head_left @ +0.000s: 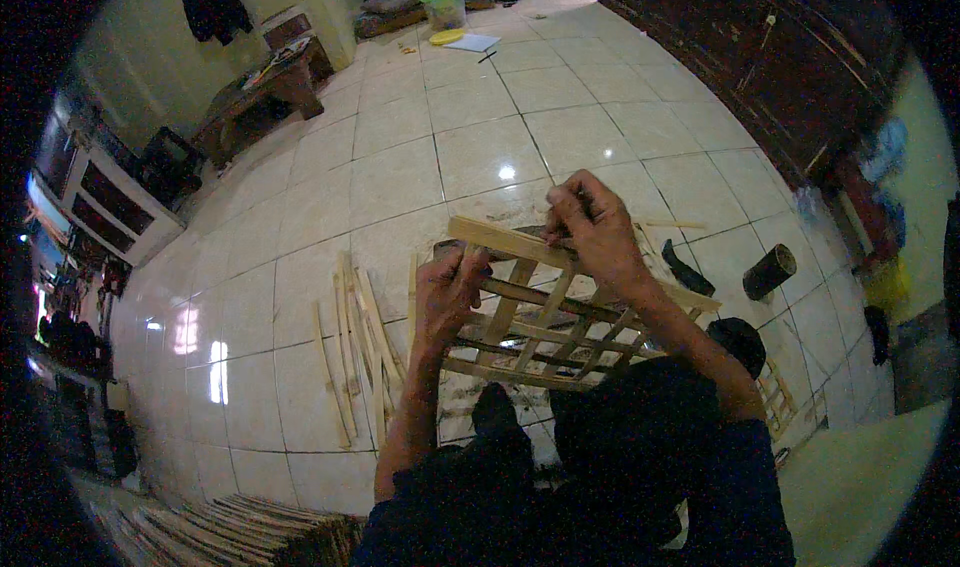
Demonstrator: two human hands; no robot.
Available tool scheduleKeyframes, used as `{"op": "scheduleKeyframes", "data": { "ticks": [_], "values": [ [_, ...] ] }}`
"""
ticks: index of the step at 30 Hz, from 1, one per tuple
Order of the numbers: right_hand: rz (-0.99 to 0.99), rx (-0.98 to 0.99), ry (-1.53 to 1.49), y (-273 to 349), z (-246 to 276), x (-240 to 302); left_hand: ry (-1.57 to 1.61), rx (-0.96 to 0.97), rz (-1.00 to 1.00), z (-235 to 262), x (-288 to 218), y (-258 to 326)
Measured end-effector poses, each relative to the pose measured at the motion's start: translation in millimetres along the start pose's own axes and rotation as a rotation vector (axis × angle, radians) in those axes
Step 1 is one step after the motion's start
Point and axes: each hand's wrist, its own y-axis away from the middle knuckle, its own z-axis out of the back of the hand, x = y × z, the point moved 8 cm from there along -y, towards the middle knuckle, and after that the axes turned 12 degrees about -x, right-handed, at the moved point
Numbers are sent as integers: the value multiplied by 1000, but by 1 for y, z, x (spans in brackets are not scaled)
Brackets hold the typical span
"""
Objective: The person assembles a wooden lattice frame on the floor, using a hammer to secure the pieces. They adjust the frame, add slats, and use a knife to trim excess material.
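Note:
A lattice frame of bamboo slats [545,332] stands tilted over my lap above the tiled floor. My left hand [450,292] grips its left end, fingers curled round the top slat and an upright. At the frame's far top edge my right hand [592,229] is closed on the top slat [500,239], pinching something small and dark that I cannot make out. Both forearms come up from the lower edge.
Loose bamboo strips [358,352] lie on the tiles left of the frame, and a bundle of strips [230,532] sits at the lower left. A dark cylinder [768,272] and dark pieces [688,270] lie to the right. A low wooden table [270,87] and a green-lidded tub [445,7] stand far back.

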Motion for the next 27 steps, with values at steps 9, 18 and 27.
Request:
{"op": "scheduleKeyframes", "data": {
  "ticks": [9,18,27],
  "values": [
    [613,-193,1173,-31,164,-36,-149,-192,36,60,24,-18],
    [-68,599,504,24,75,-52,-298,-462,-334,95,-6,-50],
    [770,309,978,67,-39,-32,1084,-69,280,-18,74,-21]
  ]
}}
